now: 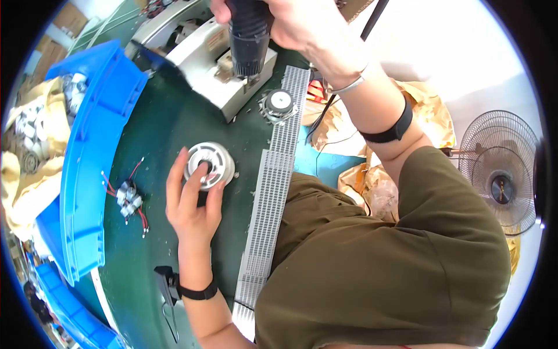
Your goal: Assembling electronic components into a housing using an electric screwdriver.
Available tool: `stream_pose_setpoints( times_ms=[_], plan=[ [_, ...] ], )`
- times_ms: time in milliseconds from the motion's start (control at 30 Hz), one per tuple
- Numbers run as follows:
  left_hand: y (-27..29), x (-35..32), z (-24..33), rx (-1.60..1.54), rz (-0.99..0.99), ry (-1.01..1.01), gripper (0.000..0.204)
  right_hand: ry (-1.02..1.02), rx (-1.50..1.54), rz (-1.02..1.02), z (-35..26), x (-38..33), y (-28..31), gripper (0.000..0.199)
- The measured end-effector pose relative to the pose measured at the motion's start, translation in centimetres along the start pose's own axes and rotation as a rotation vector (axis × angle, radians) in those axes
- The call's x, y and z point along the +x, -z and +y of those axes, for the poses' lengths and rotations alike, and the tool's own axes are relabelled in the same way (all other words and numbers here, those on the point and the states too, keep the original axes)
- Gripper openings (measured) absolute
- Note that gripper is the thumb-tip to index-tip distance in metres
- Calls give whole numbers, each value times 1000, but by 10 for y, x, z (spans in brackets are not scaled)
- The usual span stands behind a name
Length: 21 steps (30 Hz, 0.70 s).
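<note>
My left hand (pixel 195 212) is closed around a white round housing (pixel 224 168) with a spoked face, which rests on the dark green tabletop (pixel 154 232). One fingertip is at its dark centre, the others along its rim. My right hand (pixel 293 26) is raised at the top and wraps around a black power drill (pixel 249 38), its nose pointing down. The drill is in front of a white machine (pixel 203 58), its tip near the machine's edge. A second round part with a white disc and metal frame (pixel 281 103) lies on the perforated strip.
A pale perforated strip (pixel 270 180) runs along the near table edge. Small silver parts with red wires (pixel 128 198) lie left of my left hand. A blue bin (pixel 87 163) holds bags of white parts. A black adapter (pixel 167 284) with a cord and a fan (pixel 501 186) stand near.
</note>
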<state>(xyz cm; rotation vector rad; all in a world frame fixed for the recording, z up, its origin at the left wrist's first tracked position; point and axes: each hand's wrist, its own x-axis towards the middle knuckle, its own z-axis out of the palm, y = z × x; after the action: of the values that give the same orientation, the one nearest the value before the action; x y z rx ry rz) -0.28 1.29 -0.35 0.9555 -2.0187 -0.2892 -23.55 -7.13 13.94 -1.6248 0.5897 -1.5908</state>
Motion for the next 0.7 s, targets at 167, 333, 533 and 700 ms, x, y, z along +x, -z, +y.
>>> stream_pose_setpoints(
  times_ms=[167,333,533,700],
  plan=[
    [1,0,0,-27,2,-21,31,75,15,92,6,-11,18,5],
    [0,1,-2,-21,-17,-18,30,96,84,97,11,-8,27,5],
    [1,-2,1,-16,-25,-17,30,80,123,132,8,-12,22,4],
    [3,-3,2,10,-30,-42,31,132,-117,27,6,-19,23,4]
  ],
)
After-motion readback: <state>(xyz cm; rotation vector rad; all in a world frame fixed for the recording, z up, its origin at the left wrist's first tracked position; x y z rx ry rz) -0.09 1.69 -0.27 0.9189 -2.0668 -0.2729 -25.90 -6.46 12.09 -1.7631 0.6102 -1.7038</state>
